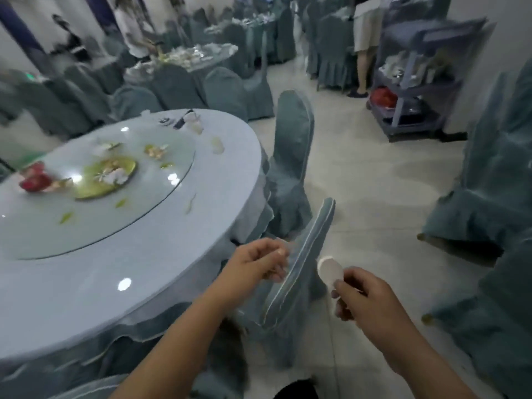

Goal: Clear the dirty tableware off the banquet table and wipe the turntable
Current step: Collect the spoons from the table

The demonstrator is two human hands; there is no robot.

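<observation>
From the head camera, the person stands beside the round desk (86, 298), turned partly away from it toward the aisle. My guess is that this is the clearing step: one small piece has been picked up and is on its way off the desk, maybe to the grey cart (414, 90) far across the floor.

The right hand (365, 300) has its fingers curled round a small white dish or spoon (330, 269). The picture is blurry, so I cannot tell which it is. Its grip is closed on that white thing.

The left hand (256, 263) is near the top edge of a chair cover (299, 263). Its fingers are bent, and they may be pinching the cloth, but the blur hides it. I cannot tell if this grip holds anything.

There is still a lot to clear. The glass turntable (161, 203) carries a green plate (106, 180) with food bits, a red thing (33, 181) and other scraps. A few small white cups (218, 145) sit on the desk near its far rim.

Next, I think the white piece must be set down somewhere safe. Then the hands need to go back for the plate and scraps before any wiping can start.
</observation>
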